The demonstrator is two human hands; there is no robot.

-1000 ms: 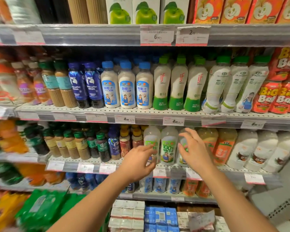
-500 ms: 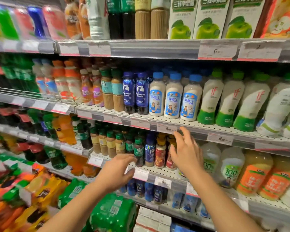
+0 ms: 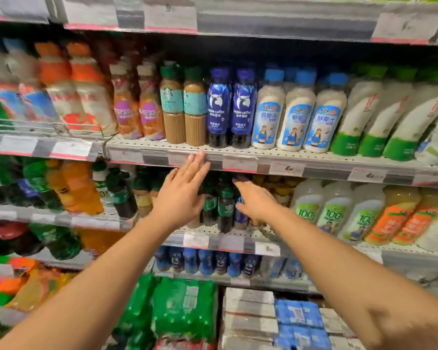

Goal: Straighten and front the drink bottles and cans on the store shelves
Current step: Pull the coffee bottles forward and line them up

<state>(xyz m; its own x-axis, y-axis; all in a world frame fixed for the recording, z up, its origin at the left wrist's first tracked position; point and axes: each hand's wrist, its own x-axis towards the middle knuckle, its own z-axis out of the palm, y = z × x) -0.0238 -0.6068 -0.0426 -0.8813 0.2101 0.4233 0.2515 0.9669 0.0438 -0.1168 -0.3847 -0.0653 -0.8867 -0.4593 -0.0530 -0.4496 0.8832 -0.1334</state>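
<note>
Judging by how the rows stand, the middle shelf (image 3: pixel 238 154) looks largely done: the two dark blue coffee bottles (image 3: pixel 232 107), the three white coconut-juice bottles with blue caps (image 3: pixel 296 114) and the green-based white bottles (image 3: pixel 379 122) beside them all stand upright at the front edge with labels turned outward. The brown coffee bottles with teal labels (image 3: pixel 183 104) just left of the blue pair also face forward. Farther left the picture blurs, so I cannot tell how neat those orange-capped bottles are.

Work now seems centred on the shelf below. The left hand (image 3: pixel 181 195) is spread flat, fingers straight, fingertips up near the price rail of the middle shelf, palm in front of the small dark bottles with green caps (image 3: pixel 219 205); it grips nothing that I can see. The right hand (image 3: pixel 254 200) reaches in beside them, fingers extended toward a small blue-labelled bottle (image 3: pixel 240 213). Whether its fingers have closed on that bottle I cannot tell, since the far side of the hand is hidden.

These small bottles sit crowded and a little back from the shelf lip, so they probably need pulling forward and turning. To the right, the "100" labelled pale bottles (image 3: pixel 331 210) and orange juice bottles (image 3: pixel 400 218) appear fronted already. The blue cans (image 3: pixel 205 261) on the lowest rail look untouched and are likely left for later.
</note>
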